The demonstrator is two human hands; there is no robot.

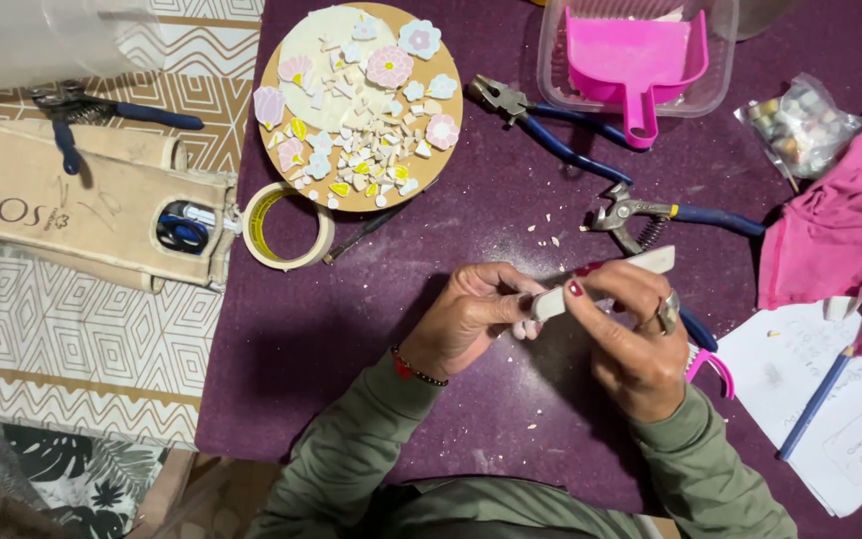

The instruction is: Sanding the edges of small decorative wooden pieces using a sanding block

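Both hands over purple table [331, 329] near front edge. Left hand [471, 317] closed, pinching lower end of white strip [606, 279]; right hand [639, 334] curled around it. Judgement: keep grip firm, fingertips off break line, fragments falling onto table.

A round wooden board [359, 105] strewn with tile shards and flower pieces lay near a roll of tape [287, 226]. Blue-handled nippers [551, 125] rested beside a clear tub [637, 55] holding a pink dustpan [637, 62]. A pink cloth [840, 235] lay above a pencil [816, 401] on paper [830, 414].
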